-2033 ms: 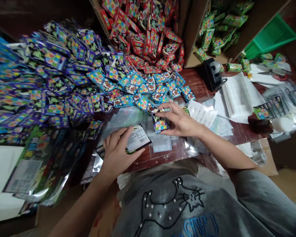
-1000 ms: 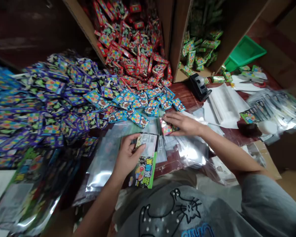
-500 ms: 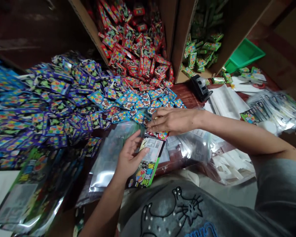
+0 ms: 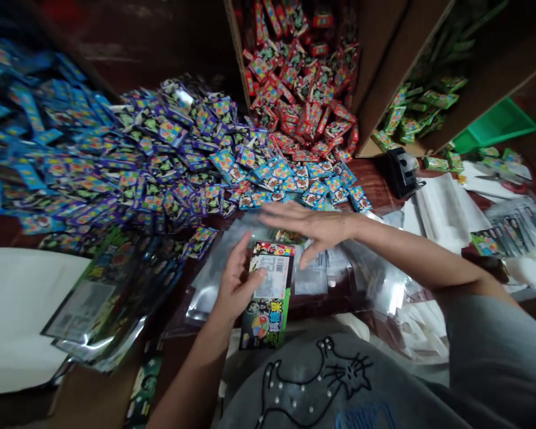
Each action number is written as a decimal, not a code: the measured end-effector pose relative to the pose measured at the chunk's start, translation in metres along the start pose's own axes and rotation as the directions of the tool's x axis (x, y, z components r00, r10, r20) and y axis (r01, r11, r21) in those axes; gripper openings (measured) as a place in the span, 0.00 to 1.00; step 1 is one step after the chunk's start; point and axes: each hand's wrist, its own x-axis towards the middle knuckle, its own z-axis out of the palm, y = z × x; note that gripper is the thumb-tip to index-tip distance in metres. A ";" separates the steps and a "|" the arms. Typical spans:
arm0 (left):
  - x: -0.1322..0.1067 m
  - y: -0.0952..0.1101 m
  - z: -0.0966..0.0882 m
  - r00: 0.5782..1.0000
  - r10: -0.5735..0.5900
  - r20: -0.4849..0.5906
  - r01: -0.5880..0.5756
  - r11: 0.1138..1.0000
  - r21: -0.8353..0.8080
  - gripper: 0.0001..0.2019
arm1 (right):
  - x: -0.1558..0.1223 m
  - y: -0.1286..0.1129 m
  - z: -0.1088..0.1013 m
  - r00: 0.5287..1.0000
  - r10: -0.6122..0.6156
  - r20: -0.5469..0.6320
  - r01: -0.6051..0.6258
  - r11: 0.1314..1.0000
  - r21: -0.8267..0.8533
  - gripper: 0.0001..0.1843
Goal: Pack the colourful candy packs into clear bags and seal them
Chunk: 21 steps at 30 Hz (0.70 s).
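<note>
My left hand grips a black and green printed candy bag by its left side, the thumb lying on the pale label panel. A red candy packet shows at the bag's upper end. Just above that end, my right hand reaches across with its fingers stretched out, somewhat blurred and holding nothing visible. Under and behind the hands lie clear plastic sleeves. Blue candy packets are spread beyond the right hand.
Purple packets heap up at the left, with more blue ones behind. Cardboard boxes hold red packets and green packets. A black tape dispenser, a green tray, and scissors are at right. Printed bags lie at left.
My right hand has lifted off the bag's top end, and its fingers have straightened. The left hand still holds the bag. The view has turned leftward, so the surroundings appear farther right.
</note>
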 end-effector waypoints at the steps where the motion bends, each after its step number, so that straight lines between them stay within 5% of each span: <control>1: 0.000 0.000 -0.003 1.000 0.004 -0.021 -0.004 1.000 0.011 0.40 | -0.004 0.001 0.003 0.992 0.082 -0.099 -0.083 0.997 -0.004 0.61; 4: 0.003 -0.003 -0.008 0.998 0.014 -0.058 -0.010 0.998 0.068 0.28 | -0.016 -0.007 0.016 0.875 0.379 -0.302 -0.417 0.906 -0.070 0.41; 7: 0.007 -0.005 -0.007 0.997 0.019 -0.072 -0.010 0.991 0.132 0.17 | -0.018 -0.022 0.033 0.775 0.571 -0.272 -0.622 0.764 -0.170 0.28; 10: 0.007 -0.004 -0.005 0.997 0.001 -0.072 0.011 0.986 0.168 0.14 | -0.015 -0.028 0.046 0.743 0.634 -0.215 -0.667 0.726 -0.166 0.28; 15: -0.002 0.000 -0.005 0.994 -0.001 -0.108 0.027 0.970 0.240 0.14 | -0.015 -0.025 0.050 0.737 0.608 -0.295 -0.581 0.793 0.182 0.17; 18: -0.001 0.004 0.006 0.983 0.055 -0.176 -0.003 0.959 0.283 0.12 | -0.014 -0.028 0.050 0.651 0.599 -0.466 -0.353 0.782 0.513 0.16; 21: 0.009 0.009 0.027 0.969 0.104 -0.226 -0.040 0.962 0.271 0.12 | -0.014 -0.032 0.045 0.662 0.579 -0.476 -0.197 0.747 0.635 0.21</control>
